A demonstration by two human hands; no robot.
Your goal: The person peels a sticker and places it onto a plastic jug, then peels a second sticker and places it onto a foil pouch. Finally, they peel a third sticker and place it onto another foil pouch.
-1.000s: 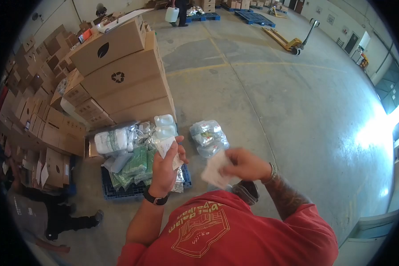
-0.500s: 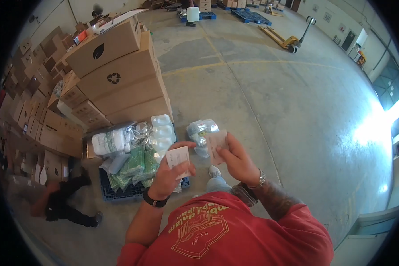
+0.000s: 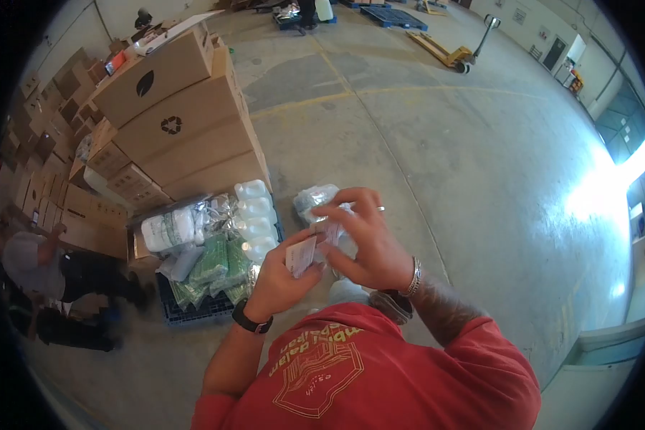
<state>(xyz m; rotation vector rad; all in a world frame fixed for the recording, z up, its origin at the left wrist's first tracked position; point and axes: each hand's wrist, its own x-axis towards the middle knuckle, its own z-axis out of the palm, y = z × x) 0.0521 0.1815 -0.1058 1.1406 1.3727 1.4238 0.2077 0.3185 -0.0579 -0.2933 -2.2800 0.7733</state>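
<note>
My left hand (image 3: 285, 278) holds a small stack of white printed cards (image 3: 300, 256), its fingers wrapped round the edges. My right hand (image 3: 365, 236) is just to the right, fingers bent and spread apart over a pale, blurred card (image 3: 327, 233) beside the stack. Whether the right fingers grip that card is hard to see. Below and beyond the hands, a clear plastic-wrapped bundle (image 3: 309, 198) lies on the floor, partly hidden by the right hand.
At left, a blue pallet (image 3: 193, 311) bears green packets (image 3: 211, 264), a white pack (image 3: 168, 231), translucent jugs (image 3: 254, 208) and tall cartons (image 3: 179, 136). People (image 3: 64, 276) are at far left. A yellow pallet jack (image 3: 448, 54) stands beyond.
My hands have come together; the right one moved left and its fingers spread, with its card now beside the left hand's stack. Another person has come into view at far left.
</note>
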